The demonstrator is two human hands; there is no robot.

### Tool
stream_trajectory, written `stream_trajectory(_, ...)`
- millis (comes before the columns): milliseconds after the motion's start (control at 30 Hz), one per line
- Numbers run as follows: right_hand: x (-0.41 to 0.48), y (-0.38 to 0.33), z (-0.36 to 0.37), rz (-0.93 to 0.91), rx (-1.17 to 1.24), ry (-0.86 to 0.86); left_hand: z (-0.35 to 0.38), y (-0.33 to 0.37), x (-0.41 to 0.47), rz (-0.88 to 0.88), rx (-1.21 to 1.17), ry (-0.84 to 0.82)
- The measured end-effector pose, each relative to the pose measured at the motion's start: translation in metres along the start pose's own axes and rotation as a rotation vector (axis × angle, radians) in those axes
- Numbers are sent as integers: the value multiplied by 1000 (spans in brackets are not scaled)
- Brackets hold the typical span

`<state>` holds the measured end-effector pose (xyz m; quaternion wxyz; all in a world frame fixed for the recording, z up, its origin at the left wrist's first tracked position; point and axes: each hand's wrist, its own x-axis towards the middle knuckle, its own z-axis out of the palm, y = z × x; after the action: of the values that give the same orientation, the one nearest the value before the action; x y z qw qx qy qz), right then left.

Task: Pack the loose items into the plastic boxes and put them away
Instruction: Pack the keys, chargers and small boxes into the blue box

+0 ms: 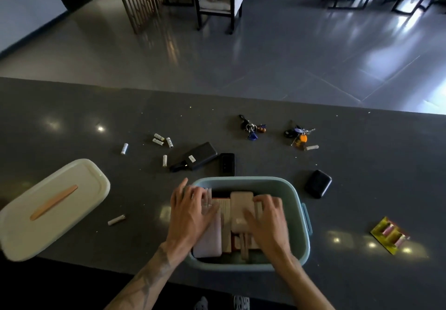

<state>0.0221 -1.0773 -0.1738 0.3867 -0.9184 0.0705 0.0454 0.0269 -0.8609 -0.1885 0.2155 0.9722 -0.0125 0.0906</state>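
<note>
Both hands are working inside the teal plastic box [243, 179] at the near edge of the bench [72, 121]. The left hand [190, 210] is pressing spread, straight fingers [196, 192] onto the packed things beside the pink power bank [208, 239]. The right hand [268, 220] is lying over the beige power bank [241, 203], fingers bent across it, but I cannot tell whether they are gripping. The black power bank [193, 156] is lying just beyond the box's far rim, its long axis slanting near-left to far-right. It is sitting straight ahead of the left hand, likely the nearer one for that reach.
</note>
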Motion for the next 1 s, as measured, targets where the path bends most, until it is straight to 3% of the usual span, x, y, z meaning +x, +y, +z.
stream_trajectory(133,36,0,-52,-60,179,185,-13,-4,26,-87,-147,38)
stream_trajectory(267,86,18,-81,85,136,325,-10,-22,72,-144,-174,17)
stream_trajectory(400,111,60,-90,287,74,287,2,-50,128,-250,-113,-70)
stream_trajectory(633,123,112,-91,556,-34,222,41,-73,183,-132,169,-390)
stream_trajectory(1000,145,137,-65,646,-90,206,42,-77,186,-108,107,-287)
